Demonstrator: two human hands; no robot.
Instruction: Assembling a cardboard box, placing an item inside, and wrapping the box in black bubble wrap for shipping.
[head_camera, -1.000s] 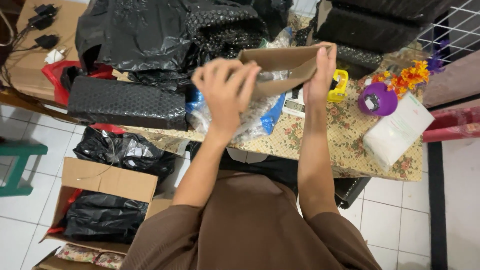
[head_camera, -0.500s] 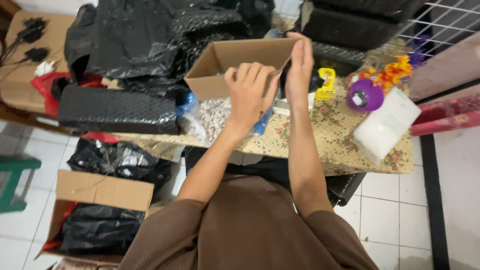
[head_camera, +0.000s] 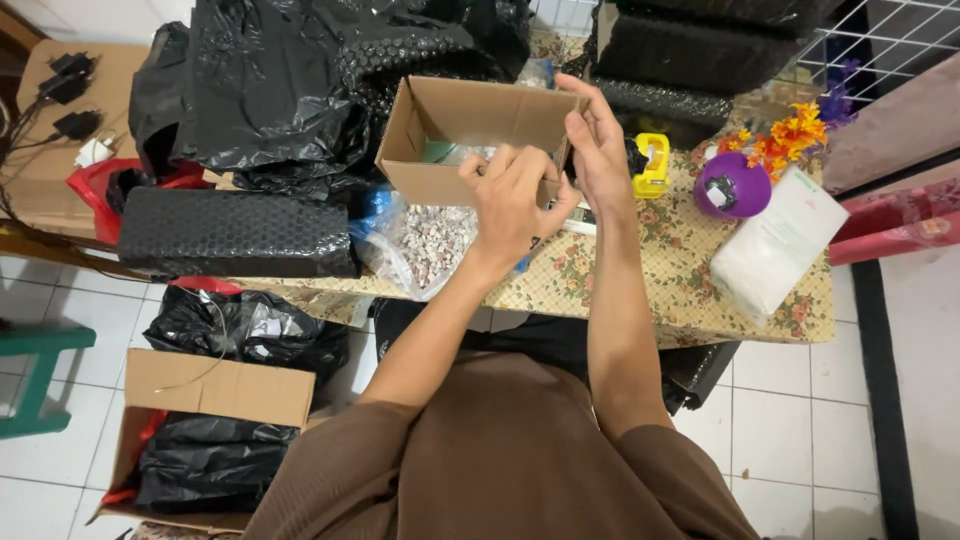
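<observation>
Both hands grip an open cardboard box (head_camera: 470, 140) held over the middle of the bench (head_camera: 690, 290): the left hand (head_camera: 515, 205) pinches its near wall, the right hand (head_camera: 600, 150) clasps its right end. A clear bag of small pieces (head_camera: 425, 245) lies just below, near the front edge.

Two hands (head_camera: 515, 200) (head_camera: 600, 150); two cardboard boxes (head_camera: 450, 180) (head_camera: 215, 390); one tape dispenser (head_camera: 652, 165); one purple pot (head_camera: 733, 185); one green stool (head_camera: 40, 375).

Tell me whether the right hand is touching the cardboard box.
Touching. The head view shows the right hand gripping the end wall of the open cardboard box, fingers wrapped over its rim.
</observation>
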